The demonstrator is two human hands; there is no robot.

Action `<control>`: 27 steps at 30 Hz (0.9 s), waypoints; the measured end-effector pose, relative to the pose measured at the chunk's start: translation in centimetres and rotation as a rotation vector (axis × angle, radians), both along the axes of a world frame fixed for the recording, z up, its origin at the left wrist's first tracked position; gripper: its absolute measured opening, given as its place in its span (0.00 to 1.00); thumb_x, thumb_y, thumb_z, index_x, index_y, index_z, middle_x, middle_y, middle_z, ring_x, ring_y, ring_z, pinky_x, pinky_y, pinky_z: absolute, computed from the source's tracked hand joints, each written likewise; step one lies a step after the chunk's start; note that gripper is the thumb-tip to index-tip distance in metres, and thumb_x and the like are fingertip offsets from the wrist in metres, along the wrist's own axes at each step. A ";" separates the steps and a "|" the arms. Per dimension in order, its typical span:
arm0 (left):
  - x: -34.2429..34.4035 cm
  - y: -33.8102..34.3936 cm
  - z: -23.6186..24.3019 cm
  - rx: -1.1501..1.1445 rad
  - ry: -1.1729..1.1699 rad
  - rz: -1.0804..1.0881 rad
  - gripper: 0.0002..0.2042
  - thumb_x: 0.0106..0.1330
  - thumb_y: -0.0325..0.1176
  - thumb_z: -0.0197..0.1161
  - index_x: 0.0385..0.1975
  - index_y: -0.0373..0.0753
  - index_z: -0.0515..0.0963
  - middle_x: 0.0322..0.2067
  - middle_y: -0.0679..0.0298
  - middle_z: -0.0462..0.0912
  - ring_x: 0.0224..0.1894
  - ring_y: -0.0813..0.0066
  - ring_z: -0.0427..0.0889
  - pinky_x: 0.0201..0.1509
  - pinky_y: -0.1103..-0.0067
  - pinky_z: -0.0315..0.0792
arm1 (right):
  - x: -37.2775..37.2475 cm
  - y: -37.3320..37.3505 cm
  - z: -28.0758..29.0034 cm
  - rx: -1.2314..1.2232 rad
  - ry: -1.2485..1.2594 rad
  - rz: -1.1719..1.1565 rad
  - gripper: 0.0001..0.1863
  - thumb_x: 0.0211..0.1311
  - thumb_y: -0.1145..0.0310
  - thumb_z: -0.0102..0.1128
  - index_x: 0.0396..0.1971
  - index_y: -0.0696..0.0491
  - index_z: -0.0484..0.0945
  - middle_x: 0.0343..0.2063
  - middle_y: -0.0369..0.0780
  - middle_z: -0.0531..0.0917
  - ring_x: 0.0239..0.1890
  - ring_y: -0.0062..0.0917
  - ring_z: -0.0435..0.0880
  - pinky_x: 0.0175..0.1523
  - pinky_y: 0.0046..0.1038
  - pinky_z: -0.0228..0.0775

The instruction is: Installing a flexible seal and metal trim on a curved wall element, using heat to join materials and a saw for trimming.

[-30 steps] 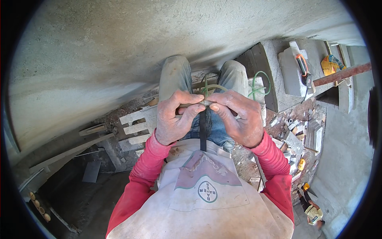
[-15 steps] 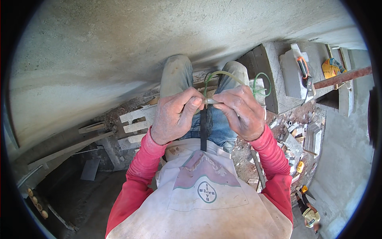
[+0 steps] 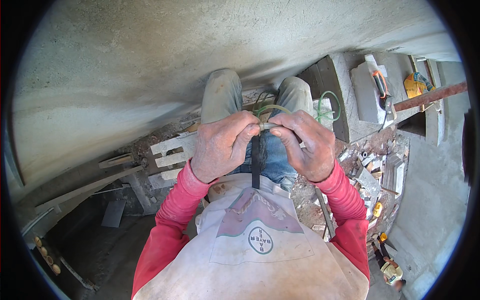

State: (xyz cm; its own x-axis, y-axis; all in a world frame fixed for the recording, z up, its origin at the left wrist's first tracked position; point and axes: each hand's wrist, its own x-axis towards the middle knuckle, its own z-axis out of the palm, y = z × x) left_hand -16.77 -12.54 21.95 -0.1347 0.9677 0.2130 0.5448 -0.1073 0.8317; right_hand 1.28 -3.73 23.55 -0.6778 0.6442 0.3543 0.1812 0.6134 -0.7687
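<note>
Tube (image 3: 270, 126) bridges the gap between the left hand (image 3: 220, 145) and right hand (image 3: 311, 145), each pinching it, and looks light and bendy, probably best gripped close to that gap.

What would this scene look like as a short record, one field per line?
Left hand: pinching a pale tube-like piece
Right hand: pinching the same piece, farther right
Beside right hand: looped green tubing
Upper right: tool with orange-and-black handle, on a pale block
Ahead: plastered wall
Lower right: another person
</note>
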 end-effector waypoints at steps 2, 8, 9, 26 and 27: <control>-0.1 0.2 -0.1 0.013 0.010 -0.009 0.14 0.74 0.40 0.53 0.32 0.35 0.77 0.21 0.60 0.80 0.25 0.64 0.83 0.29 0.76 0.72 | 0.3 0.3 0.3 -0.010 -0.031 -0.012 0.10 0.56 0.76 0.67 0.38 0.59 0.78 0.31 0.43 0.82 0.29 0.36 0.81 0.34 0.32 0.73; -0.3 0.6 1.1 -0.052 0.054 -0.051 0.07 0.69 0.34 0.58 0.39 0.39 0.78 0.32 0.60 0.83 0.31 0.59 0.84 0.32 0.71 0.76 | 0.7 1.2 2.1 -0.369 -0.076 0.037 0.08 0.62 0.74 0.63 0.39 0.59 0.79 0.30 0.47 0.82 0.29 0.40 0.81 0.34 0.32 0.72; -0.4 0.7 0.5 0.008 0.131 -0.076 0.08 0.68 0.35 0.60 0.40 0.39 0.77 0.33 0.60 0.82 0.31 0.60 0.84 0.31 0.71 0.76 | 0.8 1.5 2.8 -0.387 -0.171 0.089 0.08 0.64 0.72 0.62 0.39 0.60 0.79 0.29 0.48 0.82 0.29 0.41 0.80 0.35 0.33 0.72; -1.1 1.9 2.2 -0.163 0.182 -0.468 0.20 0.75 0.49 0.47 0.32 0.38 0.75 0.20 0.56 0.73 0.24 0.56 0.78 0.26 0.69 0.70 | 1.8 2.8 0.9 0.163 -0.249 0.348 0.09 0.55 0.69 0.65 0.34 0.53 0.78 0.27 0.39 0.74 0.33 0.33 0.73 0.39 0.32 0.65; -1.0 1.9 2.5 -0.199 0.134 -0.400 0.21 0.75 0.50 0.46 0.35 0.36 0.74 0.22 0.54 0.74 0.26 0.55 0.79 0.27 0.68 0.70 | 1.6 2.7 0.6 0.143 -0.206 0.281 0.08 0.56 0.69 0.65 0.34 0.54 0.78 0.26 0.39 0.74 0.33 0.33 0.74 0.39 0.32 0.65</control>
